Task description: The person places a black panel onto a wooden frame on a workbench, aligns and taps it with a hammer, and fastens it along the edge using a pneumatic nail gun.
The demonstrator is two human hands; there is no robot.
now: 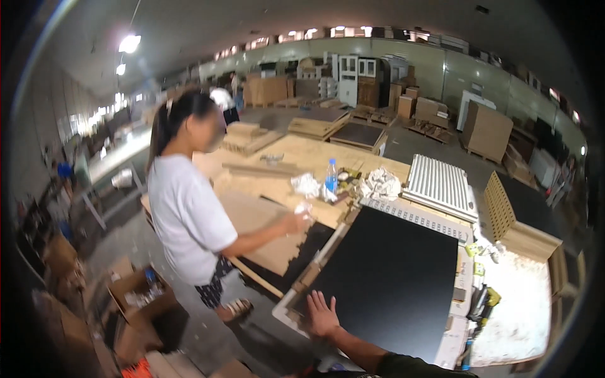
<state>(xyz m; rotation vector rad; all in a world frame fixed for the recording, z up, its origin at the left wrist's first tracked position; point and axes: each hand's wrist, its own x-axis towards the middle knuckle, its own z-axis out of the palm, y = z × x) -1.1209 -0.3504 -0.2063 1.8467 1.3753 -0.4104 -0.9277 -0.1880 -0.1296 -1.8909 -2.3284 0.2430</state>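
Observation:
My left hand (322, 314) lies flat, fingers spread, on the lower left corner of a large smooth black panel (391, 271). Nothing is gripped in it. The panel rests on a pale slotted frame (416, 216) on the workbench. My right hand is out of view. Across the panel's left side, a co-worker in a white shirt (189, 217) reaches a blurred hand (299, 222) over a brown cardboard sheet (258, 236); a whitish thing shows at those fingers, too blurred to name.
A clear bottle of blue liquid (331, 179) stands beside crumpled white cloths (380, 184). White slatted panel (441, 183) lies beyond the black one. Green-and-black power drills (486, 303) lie along its right edge. An open cardboard box (142, 293) sits on the floor at left.

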